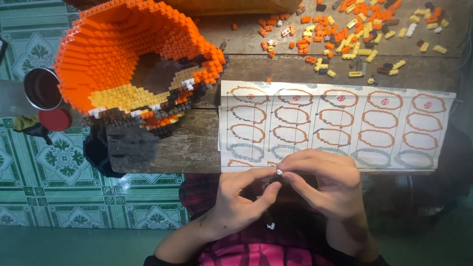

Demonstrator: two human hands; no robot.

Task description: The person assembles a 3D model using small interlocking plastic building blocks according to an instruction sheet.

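Wooden bench [162, 148] bearing a large orange brick model [128, 54] at left, an instruction sheet [335, 123] at centre, loose bricks [354, 34] beyond. Below the near edge, left hand [241, 197] and right hand [325, 180] meet fingertip to fingertip, each grip closed on a small white brick piece [279, 172], equally near.

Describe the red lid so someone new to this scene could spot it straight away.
Start at the big orange brick-built model on the wooden bench. Just off its lower-left edge stands a round metal cup. The small flat red round lid lies directly below that cup, touching it; it is the only solid red disc there, smooth rather than studded.
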